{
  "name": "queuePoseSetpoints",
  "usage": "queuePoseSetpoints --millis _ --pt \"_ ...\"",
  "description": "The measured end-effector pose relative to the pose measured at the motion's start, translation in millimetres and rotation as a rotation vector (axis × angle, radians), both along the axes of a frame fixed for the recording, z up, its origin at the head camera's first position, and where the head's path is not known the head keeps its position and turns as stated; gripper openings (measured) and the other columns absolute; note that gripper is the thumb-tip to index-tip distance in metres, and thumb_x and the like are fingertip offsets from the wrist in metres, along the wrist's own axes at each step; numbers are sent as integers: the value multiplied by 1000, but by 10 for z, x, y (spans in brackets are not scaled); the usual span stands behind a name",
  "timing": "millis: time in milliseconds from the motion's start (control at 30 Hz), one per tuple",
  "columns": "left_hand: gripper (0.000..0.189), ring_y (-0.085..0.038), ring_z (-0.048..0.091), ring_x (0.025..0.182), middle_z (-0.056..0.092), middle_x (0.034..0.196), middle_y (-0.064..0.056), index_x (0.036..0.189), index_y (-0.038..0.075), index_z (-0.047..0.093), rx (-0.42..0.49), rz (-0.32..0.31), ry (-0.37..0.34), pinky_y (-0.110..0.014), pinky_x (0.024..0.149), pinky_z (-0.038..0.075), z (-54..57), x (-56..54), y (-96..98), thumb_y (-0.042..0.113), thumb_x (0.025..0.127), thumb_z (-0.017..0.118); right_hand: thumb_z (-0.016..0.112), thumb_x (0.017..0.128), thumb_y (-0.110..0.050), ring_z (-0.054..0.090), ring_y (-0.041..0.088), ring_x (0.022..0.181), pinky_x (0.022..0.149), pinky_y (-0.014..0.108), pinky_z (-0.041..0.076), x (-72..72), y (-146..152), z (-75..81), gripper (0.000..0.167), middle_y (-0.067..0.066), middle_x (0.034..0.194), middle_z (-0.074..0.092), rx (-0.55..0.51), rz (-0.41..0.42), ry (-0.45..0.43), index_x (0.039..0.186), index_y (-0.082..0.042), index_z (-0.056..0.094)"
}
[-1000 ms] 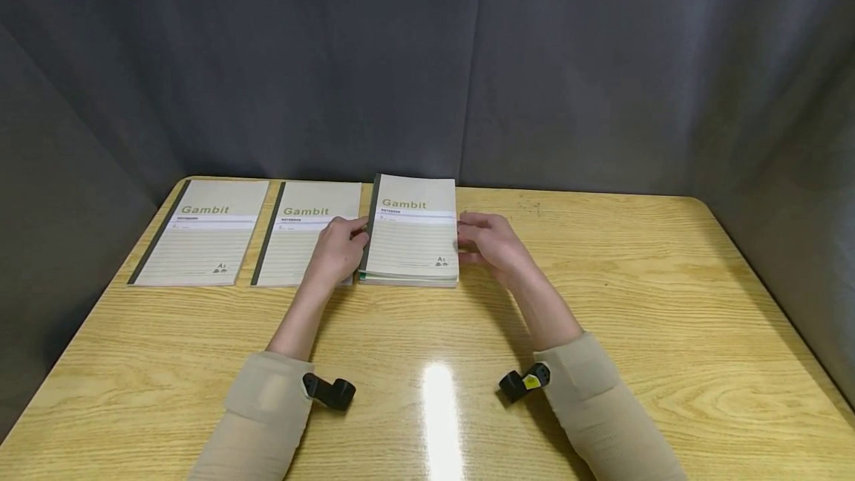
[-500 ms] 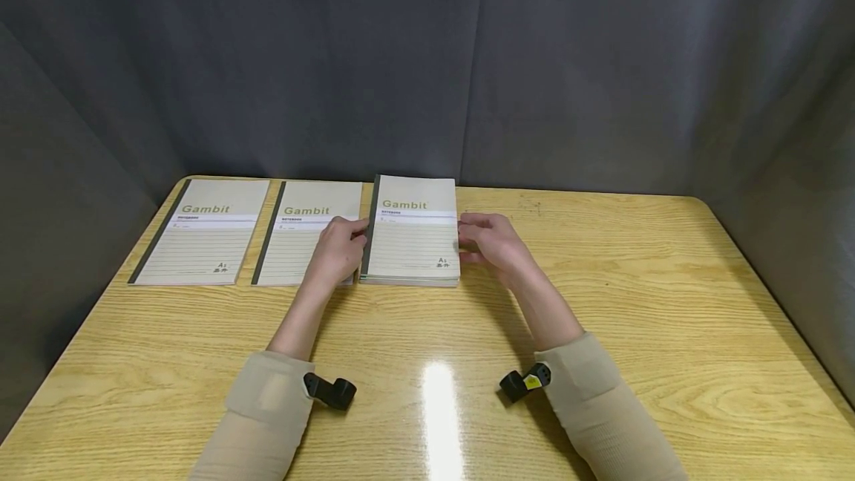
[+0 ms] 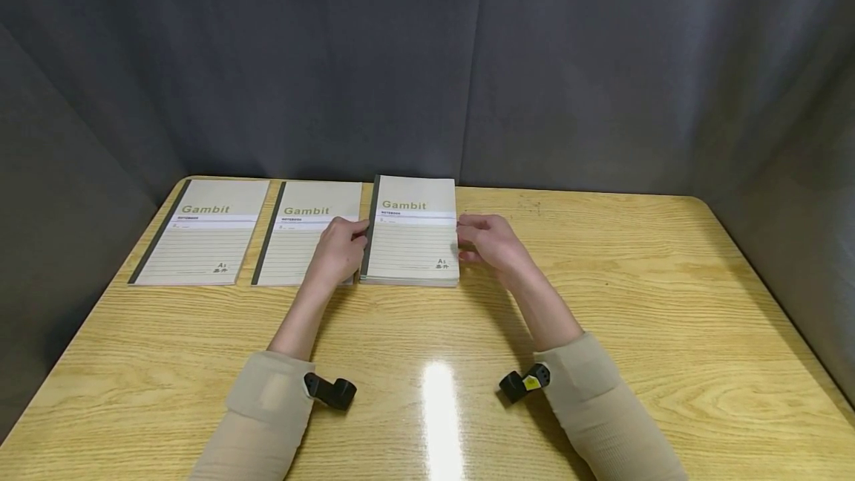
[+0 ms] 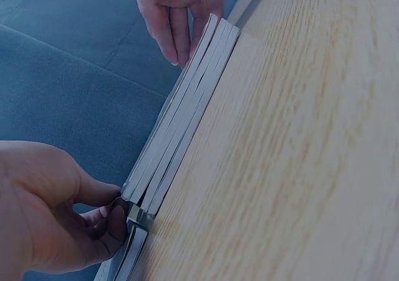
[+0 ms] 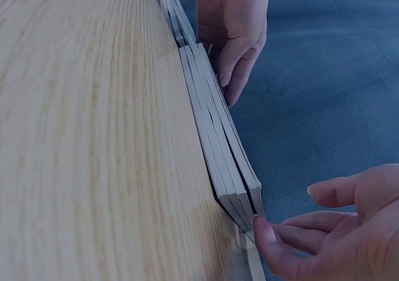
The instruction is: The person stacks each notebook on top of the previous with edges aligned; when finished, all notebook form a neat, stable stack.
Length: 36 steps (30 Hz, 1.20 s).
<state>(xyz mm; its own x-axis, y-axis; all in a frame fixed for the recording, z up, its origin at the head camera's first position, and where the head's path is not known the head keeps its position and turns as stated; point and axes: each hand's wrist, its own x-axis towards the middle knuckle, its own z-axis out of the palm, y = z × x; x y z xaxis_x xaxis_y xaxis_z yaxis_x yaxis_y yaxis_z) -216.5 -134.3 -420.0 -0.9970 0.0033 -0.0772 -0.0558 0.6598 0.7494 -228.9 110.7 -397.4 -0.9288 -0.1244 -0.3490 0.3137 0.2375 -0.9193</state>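
A stack of several cream notebooks [image 3: 413,236] with dark spines lies at the table's back edge, between my hands. Its top cover reads "Gambit". My left hand [image 3: 337,249] is at the spine side, thumb and fingertips close against the edge. In the left wrist view, that hand [image 4: 56,212] meets the stack [image 4: 177,119] near a lower corner. On the opposite side my right hand [image 3: 493,243] touches the edge with its fingertips. Its thumb stands apart from the stack in the right wrist view, where a fingertip of the hand [image 5: 349,231] reaches the corner. Thin gaps show between the notebooks [image 5: 215,125].
Left of the stack lie two more matching notebooks, one at the far left [image 3: 200,236] and one in the middle [image 3: 294,251], partly under my left hand. The wooden table [image 3: 641,303] runs back to a dark grey curtain [image 3: 588,65].
The top notebook has settled lower and more evenly onto the stack; the green strip that showed at its lower left is gone from sight. Both hands have hardly moved.
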Motion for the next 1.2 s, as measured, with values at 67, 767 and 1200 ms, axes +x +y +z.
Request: queuePoseSetpoints --millis 67,767,1200 --pt "43 -38 49 136 53 140 -25 148 -3 50 -3 -1 -6 -51 117 42 4 2 0 6 107 45 50 108 -14 56 24 125 98 33 56 4 4 1 51 18 154 49 6 2 2 155 3 41" --pt "43 -39 41 147 48 152 -25 148 -2 51 -5 -14 -12 -52 123 35 7 -13 -9 8 107 43 50 108 -15 47 30 145 112 43 50 7 -4 -1 52 15 165 39 58 36 8 156 2 40" --pt "42 -38 44 147 51 153 -24 147 -2 53 30 -7 -3 -51 121 39 7 -27 -19 11 108 41 50 108 -17 48 26 142 109 40 52 0 -5 0 52 12 166 37 98 54 4 156 0 41"
